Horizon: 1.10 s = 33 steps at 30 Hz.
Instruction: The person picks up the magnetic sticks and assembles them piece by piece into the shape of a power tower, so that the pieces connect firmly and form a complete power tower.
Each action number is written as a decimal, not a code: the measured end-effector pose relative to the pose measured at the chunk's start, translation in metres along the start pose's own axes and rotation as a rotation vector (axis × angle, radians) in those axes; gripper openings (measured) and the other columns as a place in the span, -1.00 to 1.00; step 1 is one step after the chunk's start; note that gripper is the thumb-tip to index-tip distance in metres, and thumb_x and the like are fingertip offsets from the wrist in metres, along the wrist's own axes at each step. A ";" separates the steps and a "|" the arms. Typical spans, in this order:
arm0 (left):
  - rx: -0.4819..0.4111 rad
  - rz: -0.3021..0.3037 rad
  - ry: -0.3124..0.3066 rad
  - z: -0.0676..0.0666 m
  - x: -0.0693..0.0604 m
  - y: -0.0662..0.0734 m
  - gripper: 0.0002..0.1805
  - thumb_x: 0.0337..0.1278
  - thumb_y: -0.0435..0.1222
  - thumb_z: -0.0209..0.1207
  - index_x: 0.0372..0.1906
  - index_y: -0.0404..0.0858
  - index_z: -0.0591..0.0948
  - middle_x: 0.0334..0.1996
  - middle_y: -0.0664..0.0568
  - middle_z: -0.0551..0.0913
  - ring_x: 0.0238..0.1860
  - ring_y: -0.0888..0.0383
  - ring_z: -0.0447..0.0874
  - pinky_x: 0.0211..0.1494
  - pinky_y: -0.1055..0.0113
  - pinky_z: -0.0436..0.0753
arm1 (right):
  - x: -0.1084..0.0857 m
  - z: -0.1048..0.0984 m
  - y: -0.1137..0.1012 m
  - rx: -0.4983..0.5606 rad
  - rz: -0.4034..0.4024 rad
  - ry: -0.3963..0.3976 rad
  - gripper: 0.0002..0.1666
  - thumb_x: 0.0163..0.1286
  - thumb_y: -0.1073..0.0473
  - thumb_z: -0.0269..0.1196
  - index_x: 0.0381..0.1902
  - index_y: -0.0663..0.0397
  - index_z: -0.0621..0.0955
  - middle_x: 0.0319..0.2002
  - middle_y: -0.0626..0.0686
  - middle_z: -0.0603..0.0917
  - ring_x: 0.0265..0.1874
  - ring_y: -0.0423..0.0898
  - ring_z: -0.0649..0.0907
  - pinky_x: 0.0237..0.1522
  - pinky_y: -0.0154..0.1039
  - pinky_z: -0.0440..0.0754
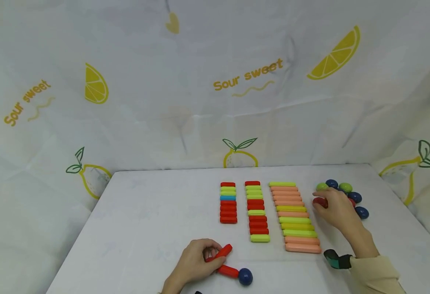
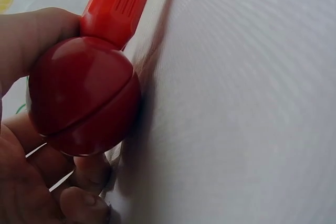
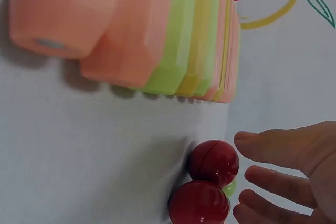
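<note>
At the desk's (image 1: 145, 212) near side, the left hand (image 1: 196, 259) clamped a red ball (image 2: 81, 93) and red rod (image 2: 119, 9), probably steadying their joint; far right, the right hand (image 1: 335, 207), fingers apart, hung beside loose red balls (image 3: 213, 163).

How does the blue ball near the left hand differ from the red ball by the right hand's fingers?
Colour: the blue ball is dark navy, the red ball deep red. Stick: the blue ball meets the end of a red stick, while the red ball has no stick against it. View: from the head camera, the blue ball shows whole, while the right hand partly covers the red ball. Both look round and glossy.
</note>
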<state>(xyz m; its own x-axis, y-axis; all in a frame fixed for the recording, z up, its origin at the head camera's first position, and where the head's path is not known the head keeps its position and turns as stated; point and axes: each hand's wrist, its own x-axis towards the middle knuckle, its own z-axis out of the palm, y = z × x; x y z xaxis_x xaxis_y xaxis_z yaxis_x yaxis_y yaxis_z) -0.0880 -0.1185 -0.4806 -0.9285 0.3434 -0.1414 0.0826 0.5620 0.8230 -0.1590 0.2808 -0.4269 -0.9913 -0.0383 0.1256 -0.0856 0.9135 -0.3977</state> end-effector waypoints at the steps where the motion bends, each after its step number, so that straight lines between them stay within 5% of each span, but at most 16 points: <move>1: 0.003 -0.002 0.001 0.000 0.000 0.000 -0.78 0.09 -0.08 0.43 -0.22 -0.08 0.76 -0.54 0.24 0.52 -0.53 0.36 0.39 -0.49 0.51 0.35 | 0.001 0.000 0.003 -0.007 0.007 -0.020 -0.58 0.17 0.39 0.41 0.00 0.49 0.67 0.01 0.54 0.63 -0.16 0.30 0.61 -0.06 0.28 0.68; 9: -0.010 -0.002 0.000 0.001 0.000 0.000 -0.78 0.09 -0.09 0.43 -0.22 -0.09 0.75 -0.54 0.25 0.52 -0.54 0.36 0.38 -0.50 0.52 0.33 | 0.004 0.012 0.009 -0.051 0.044 -0.078 -0.54 0.13 0.48 0.42 0.03 0.53 0.63 -0.06 0.50 0.63 -0.13 0.34 0.62 0.02 0.33 0.64; 16: -0.019 0.020 0.001 0.001 0.000 0.000 -0.80 0.09 -0.11 0.43 -0.23 -0.10 0.75 -0.54 0.27 0.52 -0.54 0.40 0.37 -0.48 0.54 0.35 | -0.003 0.010 0.003 -0.057 -0.018 0.044 -0.60 0.14 0.48 0.41 -0.03 0.52 0.66 -0.10 0.49 0.65 -0.15 0.38 0.63 -0.03 0.32 0.65; 22: -0.020 -0.004 -0.007 -0.002 -0.001 0.000 -0.78 0.10 -0.07 0.42 -0.22 -0.08 0.74 -0.54 0.26 0.52 -0.55 0.37 0.38 -0.50 0.52 0.33 | -0.012 -0.002 -0.040 0.097 -0.090 0.158 -0.53 0.15 0.34 0.49 0.04 0.39 0.69 -0.15 0.37 0.72 -0.24 0.23 0.68 -0.16 0.18 0.74; 27: -0.019 -0.008 -0.016 -0.001 -0.002 0.000 -0.78 0.11 -0.08 0.42 -0.23 -0.08 0.72 -0.54 0.26 0.52 -0.55 0.37 0.38 -0.50 0.53 0.33 | -0.027 0.005 -0.093 0.336 -0.136 0.012 -0.52 0.20 0.27 0.50 0.10 0.24 0.71 -0.15 0.14 0.79 -0.24 -0.02 0.74 -0.15 -0.11 0.80; 33: -0.029 -0.008 -0.011 0.000 -0.002 0.001 -0.79 0.11 -0.10 0.41 -0.24 -0.11 0.71 -0.55 0.26 0.52 -0.57 0.38 0.37 -0.51 0.53 0.33 | -0.041 0.043 -0.139 0.511 -0.207 -0.254 -0.53 0.21 0.22 0.50 0.10 0.16 0.72 -0.08 0.05 0.79 -0.23 -0.19 0.70 -0.15 -0.32 0.77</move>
<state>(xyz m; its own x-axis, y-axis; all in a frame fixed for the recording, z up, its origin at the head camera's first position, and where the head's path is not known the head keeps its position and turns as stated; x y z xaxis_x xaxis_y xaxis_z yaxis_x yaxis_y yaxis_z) -0.0858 -0.1190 -0.4797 -0.9249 0.3477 -0.1536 0.0648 0.5424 0.8376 -0.1111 0.1377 -0.4162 -0.9364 -0.3473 0.0511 -0.2538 0.5692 -0.7820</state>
